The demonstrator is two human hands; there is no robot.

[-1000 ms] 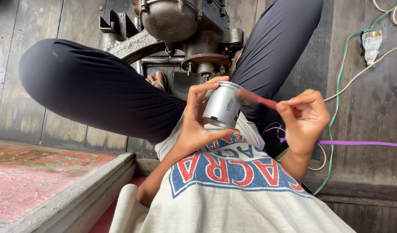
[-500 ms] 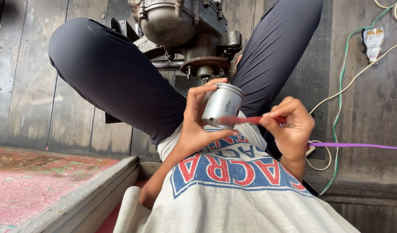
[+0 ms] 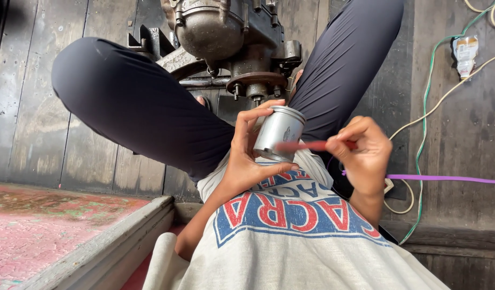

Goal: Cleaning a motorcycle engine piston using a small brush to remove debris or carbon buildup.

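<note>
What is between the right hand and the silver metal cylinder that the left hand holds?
In the head view, a thin red tool spans the gap from the right hand to the silver cylinder in the left hand.

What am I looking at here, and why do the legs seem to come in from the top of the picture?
The camera sits on the person's head and looks down, so you see their own body from above: a pale printed shirt at the bottom, and crossed legs in dark trousers stretching away towards the top. They sit on a dark wooden plank floor.

The left hand holds a small silvery metal cylinder, open at one end. The right hand pinches a thin red stick-like tool whose tip lies against the cylinder's side; the tool is blurred, so I cannot tell exactly what it is.

Beyond the legs stands a grimy metal engine-like machine. To the right, several cables and a small packet lie on the floor. At lower left is a worn reddish surface.
</note>
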